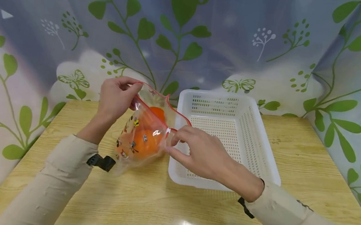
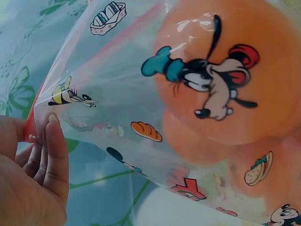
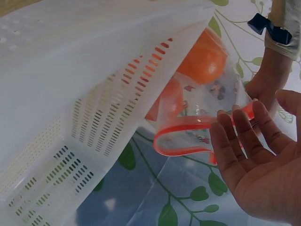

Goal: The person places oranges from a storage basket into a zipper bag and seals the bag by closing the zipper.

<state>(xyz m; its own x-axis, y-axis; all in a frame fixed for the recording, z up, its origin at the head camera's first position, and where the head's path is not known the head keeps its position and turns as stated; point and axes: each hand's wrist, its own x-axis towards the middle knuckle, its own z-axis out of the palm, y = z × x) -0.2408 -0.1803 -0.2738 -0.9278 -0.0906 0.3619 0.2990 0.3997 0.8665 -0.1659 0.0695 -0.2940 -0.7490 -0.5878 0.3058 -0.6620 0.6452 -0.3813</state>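
Two beige sleeves reach in over the wooden worktop (image 1: 143, 204), and between them stands a clear cartoon-printed zip bag (image 1: 145, 130) with a red seal strip, holding oranges (image 1: 145, 142) and resting on the worktop just left of the white perforated basket (image 1: 263, 151). The left hand (image 1: 115, 97) pinches the far corner of the bag's mouth between thumb and fingers, while the right hand (image 1: 196, 147) pinches the near corner beside the basket's left wall, the mouth gaping between them.
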